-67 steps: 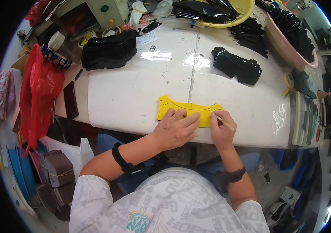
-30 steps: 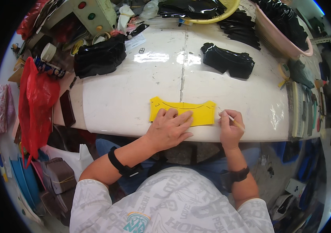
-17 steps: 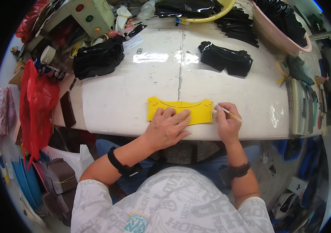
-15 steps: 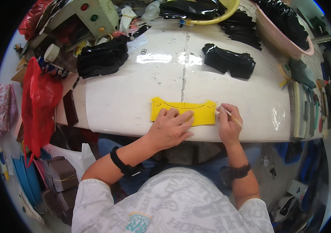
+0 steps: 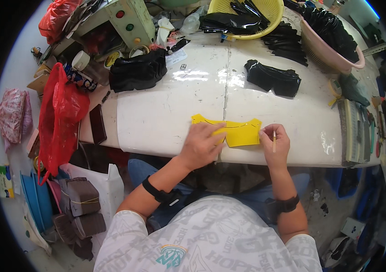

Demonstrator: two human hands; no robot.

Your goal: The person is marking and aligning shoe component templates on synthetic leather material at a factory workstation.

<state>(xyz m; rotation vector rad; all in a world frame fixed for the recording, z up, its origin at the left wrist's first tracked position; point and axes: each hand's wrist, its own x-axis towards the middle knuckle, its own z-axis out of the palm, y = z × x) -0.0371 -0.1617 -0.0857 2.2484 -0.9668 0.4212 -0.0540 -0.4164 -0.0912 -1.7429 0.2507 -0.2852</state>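
A flat yellow template (image 5: 242,134) with curved dark lines lies near the table's front edge. My left hand (image 5: 201,144) rests over its left part with fingers spread, slightly smeared by motion, and hides that end. At the template's right edge, the thumb and forefinger of my right hand (image 5: 275,144) are pressed together against the corner. A thin pale pen-like stick (image 5: 274,141) is held in that same hand, pointing down across the fingers; its exact kind cannot be made out.
Stacks of glossy black pieces lie at the left (image 5: 138,70) and right (image 5: 273,78) of the white table (image 5: 170,118). Behind are a yellow basket (image 5: 276,18) and a pink basket (image 5: 329,56) of black pieces. A dark phone (image 5: 97,123) and red bag (image 5: 59,122) sit left.
The whole view has shifted, moving the scene rightward. My left hand sits farther left over the template. In my right hand the stick has turned from slanting at the edge to pointing downward.
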